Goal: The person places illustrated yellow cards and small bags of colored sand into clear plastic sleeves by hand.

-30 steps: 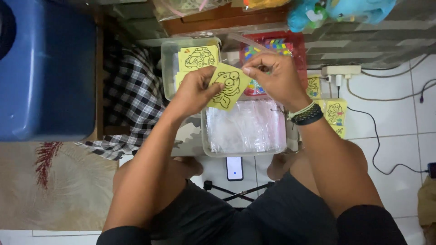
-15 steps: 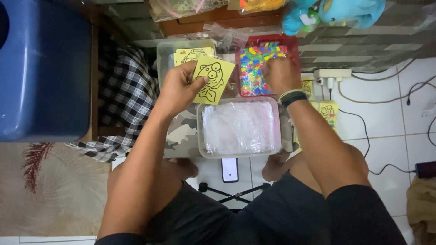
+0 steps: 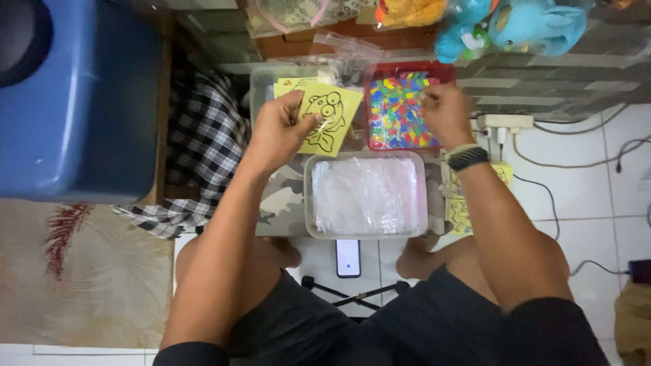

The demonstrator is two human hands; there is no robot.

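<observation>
yellow card with a cartoon drawing (image 3: pixel 327 116) pinched tight in left hand (image 3: pixel 281 132), up at 12 o'clock above clear tub of plastic bags (image 3: pixel 366 196) | right hand (image 3: pixel 444 115) at 1 o'clock, fingers curled over red tray of colourful bits (image 3: pixel 400 115), cannot tell if it holds any | phone (image 3: pixel 348 257) at 6 o'clock on floor

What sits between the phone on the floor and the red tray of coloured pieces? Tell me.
In the head view, a clear plastic tub of transparent bags lies between the phone and the red tray. The right hand reaches over that tray.
</observation>
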